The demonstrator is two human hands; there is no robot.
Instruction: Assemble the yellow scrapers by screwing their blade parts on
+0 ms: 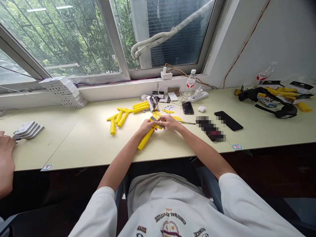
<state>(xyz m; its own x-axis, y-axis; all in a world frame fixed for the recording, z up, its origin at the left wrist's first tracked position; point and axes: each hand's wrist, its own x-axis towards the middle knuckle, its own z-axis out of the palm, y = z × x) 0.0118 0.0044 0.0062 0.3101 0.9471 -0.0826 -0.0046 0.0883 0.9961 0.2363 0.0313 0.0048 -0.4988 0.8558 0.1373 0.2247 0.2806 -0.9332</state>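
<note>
My left hand [147, 125] is closed around the head end of a yellow scraper [145, 140], its thick handle slanting down toward the table's front edge. A grey metal blade [153, 118] shows at the head. My right hand [168, 121] pinches at the same head from the other side; its fingertips partly hide what they grip. Just right of it lies a thin screwdriver [188, 122] beside a flat yellow piece [177, 118]. More yellow scraper handles [122, 118] lie in a loose group to the left, beyond my left hand.
Small black-and-white packets [153, 102], a phone [187, 107], an earbud case [201, 109] and a water bottle [190, 84] sit toward the window. A black slab [228, 120] and a black headset [286, 110] lie right. Another person's hand [7, 144] is near stacked packs [28, 129] at left.
</note>
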